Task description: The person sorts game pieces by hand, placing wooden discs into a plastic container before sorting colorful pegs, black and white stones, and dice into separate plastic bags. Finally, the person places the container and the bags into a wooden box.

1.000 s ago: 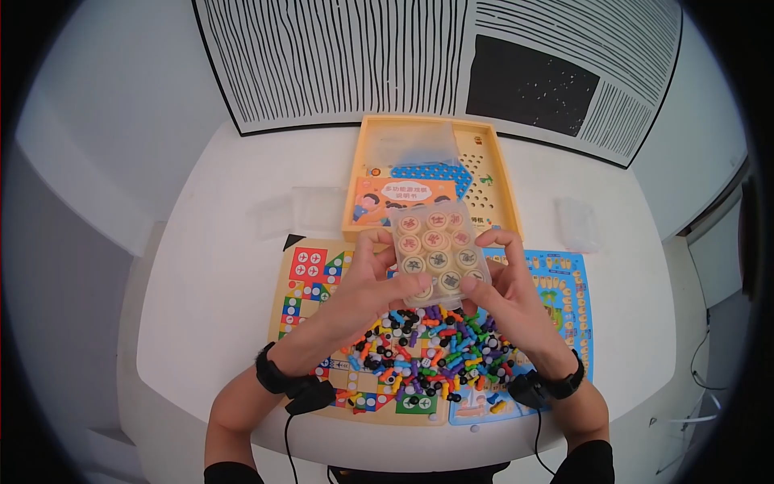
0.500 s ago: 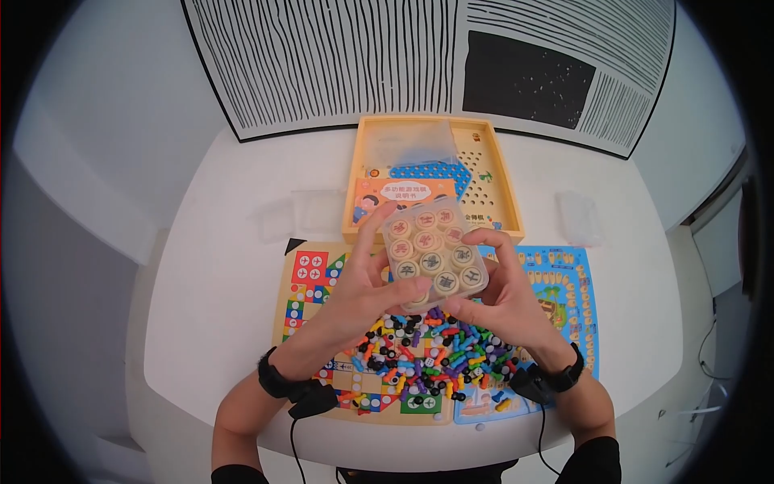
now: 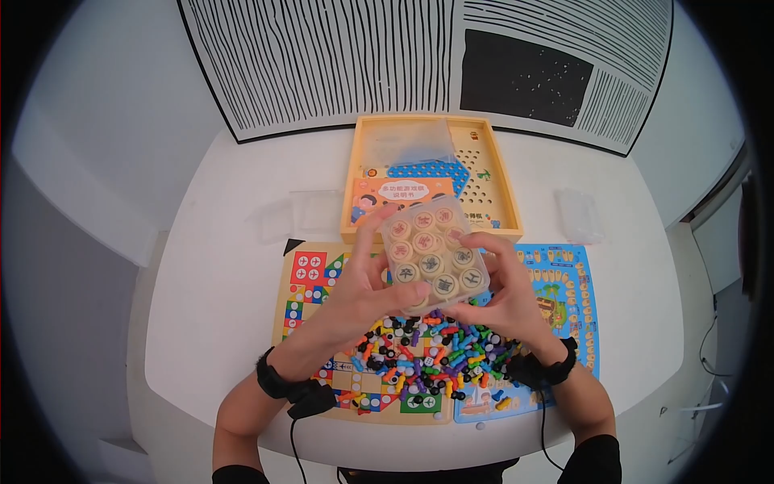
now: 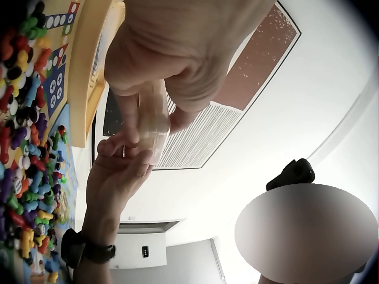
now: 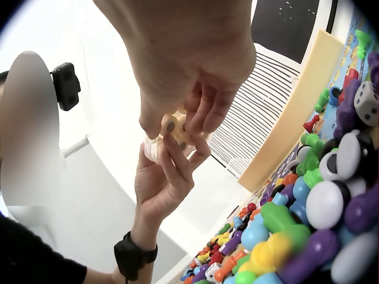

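My left grip (image 3: 361,292) and right grip (image 3: 512,295) pinch the clear box (image 3: 446,267) between the worktop (image 3: 210,323) side edges; probably checking it's closed, I must next keep it level.

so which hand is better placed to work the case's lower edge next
Probably the right hand: its thumb sits at that edge, while the left hand has its thumb over the face of the case, better for steadying.

Booklet (image 3: 403,192) reads “多功能游戏棋说明书”; discs (image 3: 430,264) bear Chinese characters.
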